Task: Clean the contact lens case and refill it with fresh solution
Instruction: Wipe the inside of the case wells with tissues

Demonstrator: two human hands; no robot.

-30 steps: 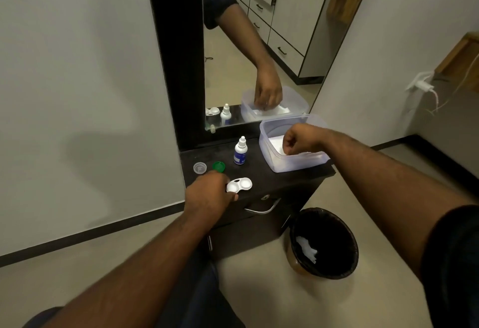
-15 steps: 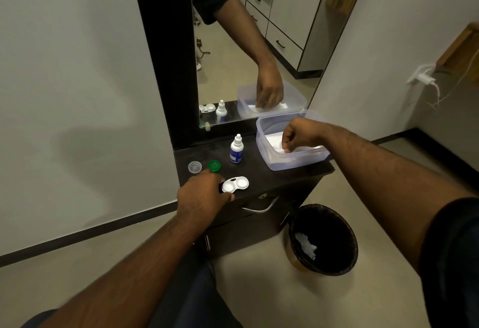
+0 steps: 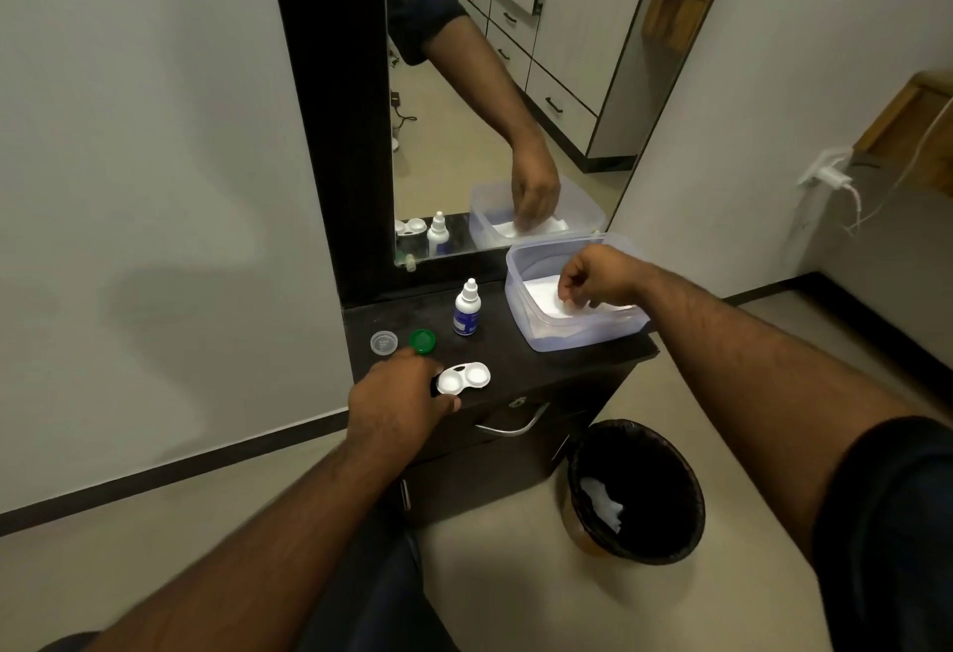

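Left hand (image 3: 394, 396) pins the lens case (image 3: 463, 378) at its left end on the bench (image 3: 536, 368), likely steadying it for wiping. Right hand (image 3: 593, 280) pinches a tissue (image 3: 554, 305) inside the tub (image 3: 521, 290). Count: two caps off, green (image 3: 422, 340) and clear (image 3: 383, 342); one solution bottle (image 3: 466, 307); one bin (image 3: 635, 489).

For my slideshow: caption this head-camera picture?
Left hand steadies the lens case; right hand reaches into the tissue tub.

Grey walls (image 3: 144, 136), beige floor (image 3: 247, 538), black-framed mirror (image 3: 330, 110) above a dark cabinet (image 3: 546, 424)
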